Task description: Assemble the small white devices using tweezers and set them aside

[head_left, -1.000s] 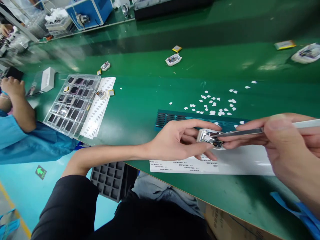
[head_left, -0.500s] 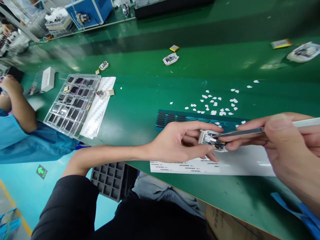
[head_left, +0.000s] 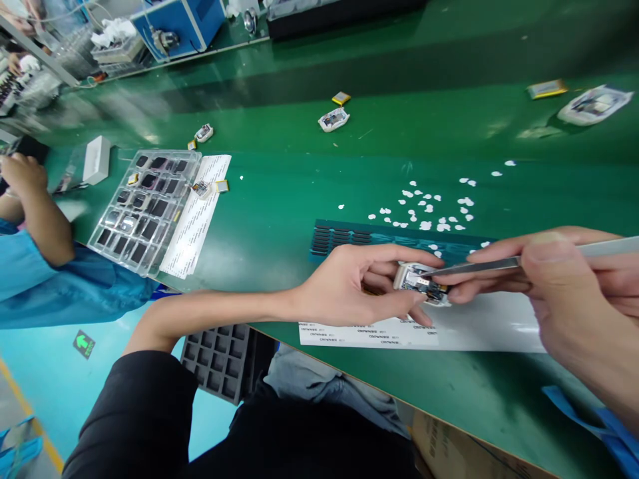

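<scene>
Between its thumb and fingers, my left hand [head_left: 349,286] holds a small white device housing [head_left: 410,279] with its electronics exposed. My right hand [head_left: 569,279] grips metal tweezers [head_left: 479,269]. Their tip reaches into the open housing, and right fingertips are close to its right side. Whether the tip pinches anything is too small to tell. Beneath the hands lies a white printed sheet [head_left: 344,334], with a teal strip carrying black pieces [head_left: 344,236] just behind it. Small white stickers [head_left: 426,208] are scattered beyond the strip.
Farther back are white housings [head_left: 333,120] [head_left: 596,105] with yellow-edged battery packs [head_left: 548,89]. A clear compartment tray [head_left: 144,206] with dark pieces stands at left, near a co-worker's blue sleeve [head_left: 60,279]. The table's front edge [head_left: 359,380] runs below my hands.
Hands, housing and tweezers keep nearly the same pose, the tweezers tip still in the housing. The housings and batteries moving along the back have shifted slightly to the left.
</scene>
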Demonstrator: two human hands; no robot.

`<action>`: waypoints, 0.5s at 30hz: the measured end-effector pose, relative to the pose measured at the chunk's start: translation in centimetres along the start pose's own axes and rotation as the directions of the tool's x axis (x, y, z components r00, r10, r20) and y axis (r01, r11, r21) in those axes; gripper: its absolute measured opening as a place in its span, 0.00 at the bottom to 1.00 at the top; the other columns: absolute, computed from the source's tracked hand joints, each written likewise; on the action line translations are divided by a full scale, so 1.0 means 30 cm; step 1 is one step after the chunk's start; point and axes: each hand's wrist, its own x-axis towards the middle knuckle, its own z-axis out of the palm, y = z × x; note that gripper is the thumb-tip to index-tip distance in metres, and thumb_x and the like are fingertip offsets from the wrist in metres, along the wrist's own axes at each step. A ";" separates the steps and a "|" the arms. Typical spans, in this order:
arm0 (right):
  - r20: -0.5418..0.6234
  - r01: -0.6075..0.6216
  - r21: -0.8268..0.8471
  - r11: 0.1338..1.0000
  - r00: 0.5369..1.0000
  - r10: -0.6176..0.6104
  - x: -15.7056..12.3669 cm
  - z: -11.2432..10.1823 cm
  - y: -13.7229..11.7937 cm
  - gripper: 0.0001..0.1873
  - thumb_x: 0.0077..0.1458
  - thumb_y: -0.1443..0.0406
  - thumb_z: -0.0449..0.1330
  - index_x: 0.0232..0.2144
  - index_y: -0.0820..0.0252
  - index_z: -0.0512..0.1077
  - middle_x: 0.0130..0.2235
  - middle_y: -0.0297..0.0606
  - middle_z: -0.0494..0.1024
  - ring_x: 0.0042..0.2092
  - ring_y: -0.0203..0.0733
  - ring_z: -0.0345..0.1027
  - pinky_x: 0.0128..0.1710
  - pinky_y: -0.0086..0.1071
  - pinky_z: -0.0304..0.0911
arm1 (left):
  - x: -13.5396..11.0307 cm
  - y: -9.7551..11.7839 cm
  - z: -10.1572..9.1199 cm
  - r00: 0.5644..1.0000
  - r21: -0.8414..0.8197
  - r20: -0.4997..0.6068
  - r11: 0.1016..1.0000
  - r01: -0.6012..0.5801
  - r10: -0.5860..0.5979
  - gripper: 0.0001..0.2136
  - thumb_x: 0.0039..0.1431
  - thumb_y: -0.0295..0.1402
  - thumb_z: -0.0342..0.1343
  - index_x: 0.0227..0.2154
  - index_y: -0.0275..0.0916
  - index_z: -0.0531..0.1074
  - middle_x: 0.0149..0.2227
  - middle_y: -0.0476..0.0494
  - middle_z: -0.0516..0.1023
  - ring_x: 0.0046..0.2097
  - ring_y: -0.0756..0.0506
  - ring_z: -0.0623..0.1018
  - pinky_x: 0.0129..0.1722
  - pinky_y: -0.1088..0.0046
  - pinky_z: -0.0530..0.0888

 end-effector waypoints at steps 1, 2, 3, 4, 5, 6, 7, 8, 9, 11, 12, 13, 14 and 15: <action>-0.006 0.020 -0.005 1.000 1.000 -0.020 -0.001 0.000 0.001 0.30 0.65 0.39 0.53 0.20 0.42 0.79 0.32 0.40 0.81 0.42 0.48 0.77 0.46 0.49 0.73 | 0.000 0.000 -0.001 1.000 0.004 0.003 1.000 0.001 -0.001 0.20 0.65 0.30 0.59 0.58 0.32 0.71 0.35 0.39 0.86 0.40 0.41 0.89 0.36 0.71 0.83; -0.008 0.032 -0.006 0.999 0.999 -0.032 -0.002 0.000 0.001 0.29 0.66 0.41 0.53 0.20 0.42 0.79 0.32 0.40 0.81 0.42 0.48 0.77 0.47 0.49 0.73 | 0.000 0.001 -0.002 1.000 0.010 0.007 1.000 0.003 -0.003 0.20 0.65 0.30 0.59 0.58 0.32 0.72 0.34 0.39 0.86 0.40 0.42 0.88 0.35 0.72 0.83; -0.012 0.036 -0.012 0.999 0.999 -0.036 -0.003 -0.001 0.001 0.29 0.66 0.41 0.53 0.20 0.41 0.79 0.32 0.39 0.81 0.42 0.48 0.77 0.47 0.49 0.73 | 0.000 0.002 -0.004 1.000 0.017 0.011 1.000 0.010 -0.010 0.20 0.65 0.30 0.59 0.58 0.32 0.71 0.34 0.39 0.86 0.39 0.42 0.88 0.35 0.72 0.83; -0.011 0.034 -0.017 0.999 0.999 -0.034 -0.004 -0.002 0.000 0.29 0.66 0.41 0.53 0.20 0.41 0.79 0.32 0.39 0.81 0.42 0.48 0.77 0.47 0.49 0.73 | 0.000 0.002 -0.004 1.000 0.025 0.014 1.000 0.017 -0.017 0.20 0.65 0.29 0.59 0.59 0.32 0.71 0.35 0.39 0.87 0.39 0.43 0.88 0.34 0.72 0.83; -0.002 0.028 -0.023 0.999 1.000 -0.028 -0.004 -0.003 0.000 0.29 0.66 0.41 0.53 0.20 0.41 0.79 0.32 0.39 0.81 0.42 0.48 0.77 0.48 0.50 0.73 | -0.001 0.003 -0.004 1.000 0.031 0.015 0.999 0.022 -0.023 0.20 0.65 0.29 0.59 0.59 0.32 0.71 0.34 0.39 0.87 0.38 0.43 0.88 0.33 0.73 0.83; -0.002 0.022 -0.029 0.999 1.000 -0.022 -0.004 -0.003 -0.001 0.30 0.66 0.40 0.53 0.20 0.42 0.79 0.33 0.39 0.82 0.43 0.49 0.77 0.47 0.50 0.73 | 0.000 0.002 -0.004 1.000 0.036 0.014 0.999 0.027 -0.028 0.20 0.65 0.29 0.58 0.59 0.32 0.71 0.34 0.39 0.86 0.38 0.43 0.88 0.32 0.73 0.82; 0.002 0.022 -0.035 0.999 1.000 -0.022 -0.004 -0.004 0.000 0.30 0.65 0.39 0.53 0.20 0.42 0.79 0.33 0.40 0.82 0.43 0.49 0.77 0.47 0.51 0.73 | 0.000 0.001 -0.002 1.000 0.036 0.012 0.999 0.029 -0.029 0.20 0.65 0.30 0.58 0.59 0.31 0.72 0.33 0.40 0.86 0.38 0.43 0.88 0.31 0.74 0.82; 0.001 0.026 -0.036 0.999 1.000 -0.026 -0.004 -0.003 0.001 0.31 0.65 0.39 0.53 0.20 0.43 0.79 0.33 0.40 0.82 0.42 0.49 0.77 0.47 0.50 0.73 | 0.001 -0.002 -0.001 1.000 0.031 0.008 0.999 0.030 -0.030 0.20 0.66 0.30 0.58 0.59 0.31 0.72 0.32 0.40 0.85 0.38 0.43 0.88 0.30 0.75 0.82; -0.005 0.031 -0.034 0.999 1.000 -0.031 -0.004 -0.002 0.002 0.31 0.65 0.39 0.53 0.20 0.43 0.79 0.33 0.40 0.82 0.41 0.49 0.77 0.46 0.50 0.73 | 0.001 -0.005 0.001 0.999 0.021 0.000 0.999 0.033 -0.033 0.20 0.66 0.30 0.57 0.59 0.30 0.72 0.31 0.41 0.85 0.37 0.43 0.88 0.30 0.75 0.82; 0.010 0.036 -0.042 0.998 0.999 -0.036 -0.006 -0.001 0.003 0.30 0.66 0.40 0.53 0.21 0.43 0.79 0.34 0.39 0.83 0.41 0.47 0.77 0.46 0.49 0.72 | 0.004 -0.011 0.004 0.999 -0.008 -0.011 0.999 0.051 -0.051 0.18 0.67 0.29 0.55 0.57 0.30 0.74 0.30 0.43 0.83 0.35 0.44 0.88 0.31 0.74 0.83; 0.025 0.040 -0.050 0.998 0.999 -0.039 -0.008 0.000 0.004 0.29 0.66 0.41 0.53 0.21 0.43 0.80 0.34 0.38 0.83 0.42 0.47 0.78 0.46 0.48 0.71 | 0.005 -0.012 0.005 0.998 -0.021 -0.012 0.998 0.063 -0.063 0.17 0.67 0.28 0.54 0.56 0.30 0.75 0.30 0.44 0.83 0.34 0.45 0.88 0.32 0.74 0.84; 0.037 0.048 -0.060 0.997 0.998 -0.046 -0.010 -0.001 0.006 0.29 0.67 0.42 0.52 0.22 0.42 0.80 0.34 0.37 0.83 0.42 0.47 0.78 0.45 0.47 0.71 | 0.006 -0.012 0.004 0.997 -0.028 -0.009 0.997 0.074 -0.074 0.17 0.67 0.27 0.53 0.55 0.30 0.76 0.29 0.44 0.82 0.34 0.46 0.87 0.33 0.74 0.85; 0.052 0.055 -0.070 0.996 0.997 -0.051 -0.013 -0.001 0.011 0.28 0.68 0.43 0.52 0.22 0.42 0.80 0.34 0.37 0.83 0.42 0.47 0.79 0.45 0.46 0.71 | 0.006 -0.010 0.002 0.997 -0.026 -0.002 0.996 0.080 -0.080 0.16 0.67 0.26 0.52 0.55 0.31 0.76 0.29 0.44 0.82 0.33 0.47 0.87 0.33 0.74 0.85; 0.063 0.066 -0.089 0.994 0.996 -0.060 -0.016 -0.003 0.020 0.28 0.69 0.45 0.51 0.22 0.41 0.80 0.34 0.36 0.83 0.43 0.47 0.79 0.44 0.46 0.72 | 0.006 -0.006 -0.001 0.997 -0.018 0.006 0.997 0.077 -0.077 0.16 0.67 0.26 0.52 0.54 0.31 0.76 0.28 0.45 0.82 0.32 0.47 0.87 0.33 0.74 0.85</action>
